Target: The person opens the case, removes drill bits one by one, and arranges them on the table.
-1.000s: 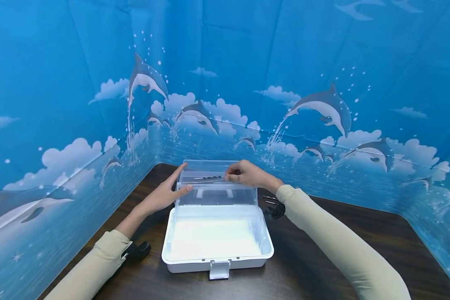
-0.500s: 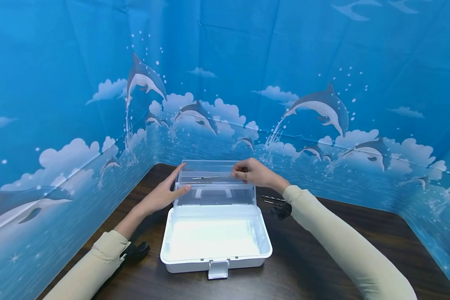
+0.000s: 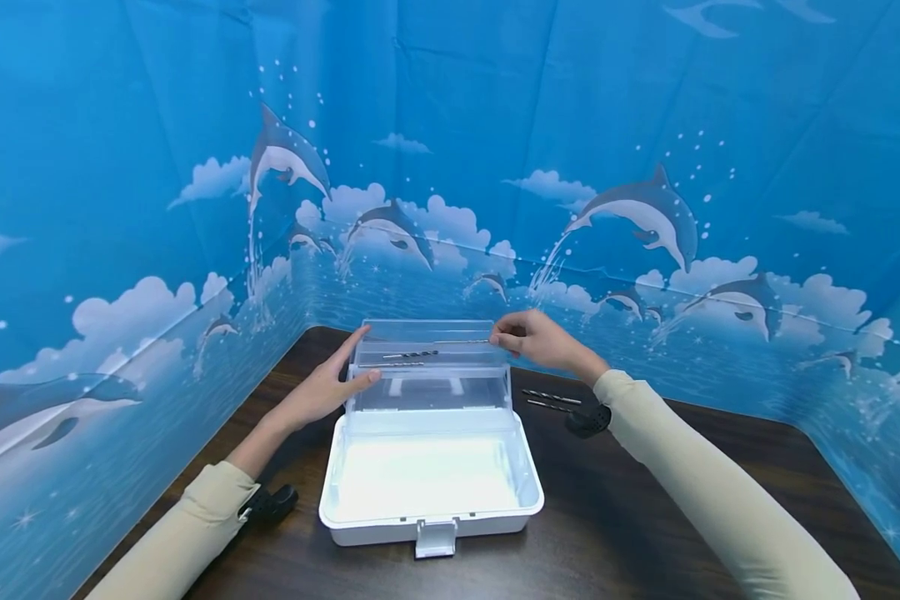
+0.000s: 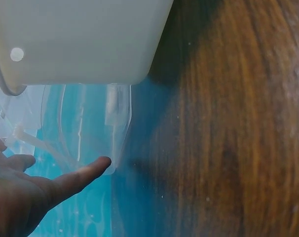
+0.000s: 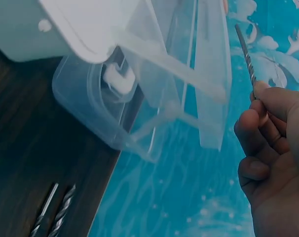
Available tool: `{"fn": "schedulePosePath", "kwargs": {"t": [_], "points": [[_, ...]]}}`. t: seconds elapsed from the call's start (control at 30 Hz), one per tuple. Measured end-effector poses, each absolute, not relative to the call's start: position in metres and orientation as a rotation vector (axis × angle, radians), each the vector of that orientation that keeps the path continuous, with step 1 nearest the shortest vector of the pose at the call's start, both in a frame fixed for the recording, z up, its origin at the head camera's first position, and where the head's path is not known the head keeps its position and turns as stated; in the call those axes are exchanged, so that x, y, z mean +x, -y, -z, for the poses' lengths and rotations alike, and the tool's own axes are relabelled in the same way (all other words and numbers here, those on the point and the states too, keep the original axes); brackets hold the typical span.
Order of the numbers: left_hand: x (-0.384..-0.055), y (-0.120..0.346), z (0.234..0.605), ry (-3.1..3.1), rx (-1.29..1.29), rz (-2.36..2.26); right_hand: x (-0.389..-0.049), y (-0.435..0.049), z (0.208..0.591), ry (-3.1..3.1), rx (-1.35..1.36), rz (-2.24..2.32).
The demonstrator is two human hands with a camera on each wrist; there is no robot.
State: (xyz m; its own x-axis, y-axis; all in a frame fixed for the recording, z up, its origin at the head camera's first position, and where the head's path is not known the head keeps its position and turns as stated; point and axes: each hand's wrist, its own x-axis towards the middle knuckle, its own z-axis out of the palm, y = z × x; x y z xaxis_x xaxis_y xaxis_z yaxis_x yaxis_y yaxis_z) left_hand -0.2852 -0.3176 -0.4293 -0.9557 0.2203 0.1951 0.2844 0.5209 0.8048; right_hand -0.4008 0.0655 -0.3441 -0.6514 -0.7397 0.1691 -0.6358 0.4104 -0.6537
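Note:
A slim drill bit (image 5: pixel 246 54) is pinched between thumb and forefinger of my right hand (image 3: pixel 543 340), just beyond the right end of the clear upper tray (image 3: pixel 435 371). In the head view the bit lies nearly level, pointing left across the tray. Two more drill bits, a dark one (image 3: pixel 420 355) and a paler one (image 3: pixel 401 364), lie in the tray's left half. My left hand (image 3: pixel 326 392) rests at the tray's left end with fingers extended, the thumb along its front. The left wrist view has one straight finger against the clear lid (image 4: pixel 122 113).
The white box (image 3: pixel 345 527) stands open on the dark wooden table (image 3: pixel 630 533), its front latch (image 3: pixel 436 540) hanging down. Right of it lie two drill bits, a thicker one (image 3: pixel 551 396) and a thinner one (image 3: pixel 549 406). A dolphin-printed blue curtain (image 3: pixel 450 150) borders the table.
My right hand has moved rightward from over the tray to past its right end, with a drill bit in its pinch. The left hand has stayed in place.

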Motion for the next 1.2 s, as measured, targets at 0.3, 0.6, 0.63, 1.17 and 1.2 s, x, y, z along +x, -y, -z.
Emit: {"fn": "schedulePosePath", "kwargs": {"t": [0.3, 0.6, 0.63, 1.17, 1.2], "points": [[-0.285, 0.319, 0.430, 2.688, -0.435, 1.430, -0.397, -0.126, 0.353, -2.566, -1.058, 1.168], [-0.286, 0.320, 0.430, 2.694, -0.440, 1.422, -0.389, -0.195, 0.379, -2.630, -0.906, 1.191], [-0.287, 0.320, 0.430, 2.693, -0.442, 1.426, -0.387, -0.201, 0.382, -2.630, -0.883, 1.198], [-0.288, 0.318, 0.431, 2.684, -0.448, 1.458, -0.390, -0.224, 0.447, -2.537, -0.615, 1.252], [-0.289, 0.318, 0.431, 2.683, -0.446, 1.456, -0.391, -0.223, 0.450, -2.544, -0.611, 1.240]]}}
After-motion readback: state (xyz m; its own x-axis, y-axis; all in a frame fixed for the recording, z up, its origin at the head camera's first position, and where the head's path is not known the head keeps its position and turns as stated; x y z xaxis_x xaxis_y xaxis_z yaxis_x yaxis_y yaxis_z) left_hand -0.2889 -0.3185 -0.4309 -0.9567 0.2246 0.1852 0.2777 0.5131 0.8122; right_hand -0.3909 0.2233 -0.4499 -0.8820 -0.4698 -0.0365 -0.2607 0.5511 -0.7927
